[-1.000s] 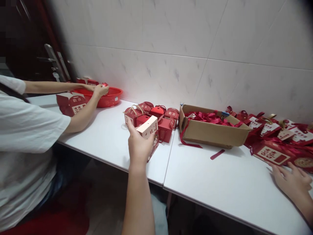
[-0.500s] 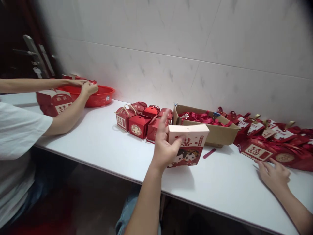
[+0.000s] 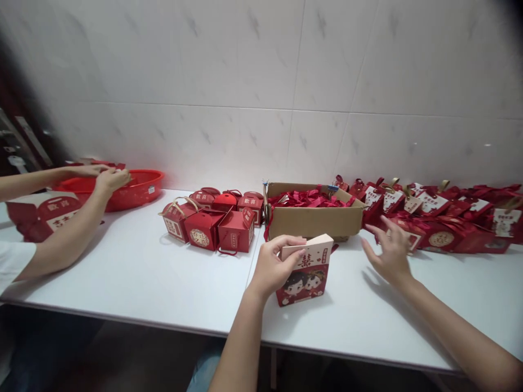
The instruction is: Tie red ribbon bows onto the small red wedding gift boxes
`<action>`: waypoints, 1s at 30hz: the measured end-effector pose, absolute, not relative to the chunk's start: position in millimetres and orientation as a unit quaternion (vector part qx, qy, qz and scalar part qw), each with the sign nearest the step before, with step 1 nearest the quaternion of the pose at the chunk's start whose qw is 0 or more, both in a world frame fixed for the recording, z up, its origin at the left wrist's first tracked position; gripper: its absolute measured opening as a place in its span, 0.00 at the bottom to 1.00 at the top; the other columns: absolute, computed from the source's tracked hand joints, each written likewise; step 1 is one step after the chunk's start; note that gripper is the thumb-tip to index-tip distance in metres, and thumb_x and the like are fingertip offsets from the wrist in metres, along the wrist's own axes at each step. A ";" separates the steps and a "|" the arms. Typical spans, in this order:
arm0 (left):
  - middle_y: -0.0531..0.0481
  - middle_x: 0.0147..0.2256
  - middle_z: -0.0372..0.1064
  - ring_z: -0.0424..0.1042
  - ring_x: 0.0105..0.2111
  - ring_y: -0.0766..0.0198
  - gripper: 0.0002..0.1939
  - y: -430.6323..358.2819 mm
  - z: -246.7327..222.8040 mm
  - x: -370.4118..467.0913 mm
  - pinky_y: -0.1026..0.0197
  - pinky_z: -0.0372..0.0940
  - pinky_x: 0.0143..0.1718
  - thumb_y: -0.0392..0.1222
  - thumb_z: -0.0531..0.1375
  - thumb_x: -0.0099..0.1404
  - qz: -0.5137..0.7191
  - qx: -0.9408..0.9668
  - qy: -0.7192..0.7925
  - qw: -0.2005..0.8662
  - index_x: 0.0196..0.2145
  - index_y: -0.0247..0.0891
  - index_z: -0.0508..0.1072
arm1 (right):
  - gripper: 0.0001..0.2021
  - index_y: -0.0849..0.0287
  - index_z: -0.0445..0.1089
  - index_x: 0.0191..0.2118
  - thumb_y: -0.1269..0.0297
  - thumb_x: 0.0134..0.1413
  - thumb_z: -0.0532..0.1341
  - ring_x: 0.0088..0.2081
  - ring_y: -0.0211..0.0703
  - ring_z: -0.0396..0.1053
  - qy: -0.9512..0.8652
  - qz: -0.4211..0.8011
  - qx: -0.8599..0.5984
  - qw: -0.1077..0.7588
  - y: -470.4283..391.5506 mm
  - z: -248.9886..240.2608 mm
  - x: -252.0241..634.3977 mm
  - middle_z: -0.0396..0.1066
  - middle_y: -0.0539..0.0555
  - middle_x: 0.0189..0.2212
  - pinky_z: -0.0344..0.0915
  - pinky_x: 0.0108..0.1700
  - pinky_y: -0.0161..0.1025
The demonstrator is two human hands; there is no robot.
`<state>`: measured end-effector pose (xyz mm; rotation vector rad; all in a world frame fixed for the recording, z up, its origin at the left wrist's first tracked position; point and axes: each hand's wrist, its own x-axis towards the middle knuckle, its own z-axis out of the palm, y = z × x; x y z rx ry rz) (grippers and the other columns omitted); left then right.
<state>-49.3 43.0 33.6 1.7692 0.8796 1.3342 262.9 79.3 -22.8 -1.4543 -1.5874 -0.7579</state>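
Observation:
A red and cream box (image 3: 305, 272) with two cartoon figures stands upright near the table's front edge. My left hand (image 3: 280, 264) grips its upper left part between thumb and fingers. Further right, my right hand (image 3: 390, 250) is raised over the table with fingers spread, holding nothing. Behind the held box is a cardboard box (image 3: 314, 220) full of dark red ribbons (image 3: 310, 197). A dark red strip is mostly hidden behind the held box.
Several small red boxes (image 3: 236, 231) stand left of centre. Rows of red tagged boxes (image 3: 445, 237) line the wall at right. At far left, another person's hands (image 3: 108, 178) work over a red basin (image 3: 141, 190), beside a larger red box (image 3: 49, 212).
The view has swung right. My right hand has moved left from the red box row toward the held box. My left hand has lowered the box, its fingers now folded over the top.

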 end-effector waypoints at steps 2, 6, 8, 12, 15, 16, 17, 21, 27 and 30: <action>0.44 0.41 0.76 0.74 0.42 0.55 0.09 41.3 32.1 -44.1 0.55 0.67 0.45 0.44 0.62 0.59 0.506 0.690 0.354 0.378 0.35 0.38 0.76 | 0.23 0.59 0.63 0.55 0.55 0.57 0.54 0.60 0.58 0.53 -0.640 -0.280 -0.551 0.456 96.3 5.6 228.3 0.57 0.64 0.59 0.51 0.59 0.56; 0.44 0.44 0.74 0.72 0.44 0.56 0.13 36.8 29.8 -35.0 0.57 0.66 0.47 0.48 0.62 0.60 0.498 0.700 0.317 0.402 0.40 0.39 0.74 | 0.21 0.59 0.64 0.55 0.57 0.62 0.47 0.58 0.54 0.58 -0.636 -0.196 -0.549 0.506 133.4 40.7 195.5 0.65 0.61 0.55 0.52 0.58 0.55; 0.42 0.48 0.72 0.70 0.49 0.54 0.22 37.9 29.4 -34.0 0.56 0.66 0.48 0.54 0.61 0.59 0.510 0.684 0.268 0.448 0.47 0.40 0.70 | 0.19 0.58 0.71 0.43 0.56 0.62 0.46 0.48 0.51 0.67 -0.678 -0.145 -0.548 0.468 141.2 41.9 194.2 0.74 0.58 0.43 0.55 0.55 0.53; 0.38 0.49 0.71 0.71 0.48 0.53 0.37 50.5 27.8 -38.0 0.52 0.67 0.46 0.67 0.43 0.63 0.553 0.563 0.248 0.562 0.62 0.43 0.52 | 0.19 0.58 0.71 0.28 0.55 0.62 0.49 0.34 0.46 0.70 -0.690 -0.127 -0.550 0.452 128.2 30.0 201.0 0.76 0.54 0.28 0.58 0.46 0.47; 0.42 0.43 0.74 0.73 0.44 0.56 0.36 60.6 23.9 -41.9 0.53 0.66 0.46 0.62 0.41 0.67 0.551 0.558 0.330 0.525 0.66 0.42 0.41 | 0.19 0.57 0.70 0.23 0.56 0.60 0.51 0.30 0.45 0.70 -0.700 -0.118 -0.544 0.446 110.1 24.6 203.9 0.74 0.53 0.24 0.59 0.39 0.42; 0.43 0.42 0.74 0.73 0.43 0.57 0.35 62.8 22.0 -42.9 0.53 0.65 0.47 0.59 0.44 0.67 0.542 0.586 0.363 0.481 0.66 0.42 0.42 | 0.18 0.57 0.70 0.24 0.57 0.60 0.52 0.29 0.45 0.70 -0.699 -0.116 -0.545 0.447 105.3 23.8 203.6 0.75 0.53 0.25 0.60 0.37 0.41; 0.44 0.42 0.74 0.73 0.43 0.57 0.34 64.4 20.1 -43.8 0.54 0.65 0.47 0.56 0.48 0.67 0.526 0.618 0.395 0.431 0.66 0.43 0.43 | 0.16 0.57 0.72 0.27 0.58 0.59 0.52 0.29 0.45 0.71 -0.693 -0.112 -0.551 0.451 101.3 23.2 202.6 0.76 0.53 0.26 0.60 0.36 0.40; 0.45 0.45 0.72 0.72 0.43 0.56 0.31 66.5 14.5 -45.4 0.54 0.63 0.46 0.41 0.55 0.63 0.452 0.700 0.467 0.295 0.63 0.46 0.53 | 0.17 0.57 0.68 0.50 0.58 0.61 0.50 0.26 0.48 0.72 -0.628 -0.111 -0.630 0.443 92.4 20.5 194.1 0.76 0.53 0.24 0.60 0.29 0.39; 0.44 0.45 0.73 0.72 0.43 0.54 0.15 67.9 15.3 -43.3 0.55 0.64 0.44 0.38 0.55 0.60 0.444 0.703 0.477 0.283 0.46 0.40 0.67 | 0.24 0.51 0.59 0.61 0.52 0.64 0.46 0.25 0.52 0.72 -0.615 -0.142 -0.672 0.387 91.2 23.5 187.5 0.76 0.57 0.29 0.58 0.25 0.40; 0.45 0.42 0.74 0.72 0.42 0.55 0.11 67.3 16.7 -40.9 0.56 0.65 0.42 0.40 0.56 0.59 0.456 0.693 0.480 0.284 0.41 0.40 0.68 | 0.24 0.46 0.56 0.63 0.55 0.62 0.49 0.28 0.50 0.71 -0.642 -0.122 -0.671 0.350 93.6 26.9 191.3 0.74 0.57 0.37 0.60 0.26 0.40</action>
